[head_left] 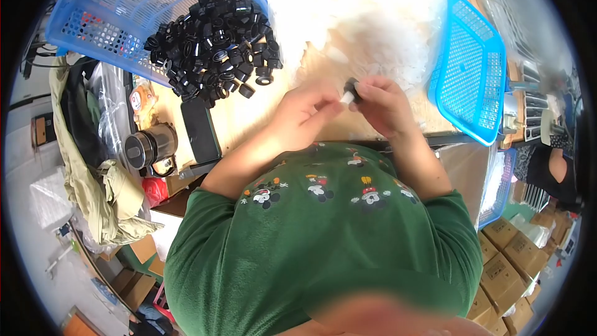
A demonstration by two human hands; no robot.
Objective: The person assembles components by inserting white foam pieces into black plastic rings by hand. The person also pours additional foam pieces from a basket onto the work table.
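Observation:
My right hand (384,104) grips a small black ring-like part (352,87) between thumb and fingers over the wooden table. Against that part sits a small white piece (346,98), pinched at the fingertips of my left hand (307,116). The two hands almost meet in front of my chest. Left of them lies a big heap of glossy black ring-like parts (214,43), spilling from a tipped blue basket (102,50). Beyond my hands spreads a pile of whitish translucent pieces (379,43), partly washed out by glare.
A bright blue shallow basket (469,65) stands at the table's right edge. A dark phone (200,129) and a metal-and-glass flask (151,146) are on the left. Cardboard boxes (504,267) are stacked at lower right. Another person's arm (557,165) shows at far right.

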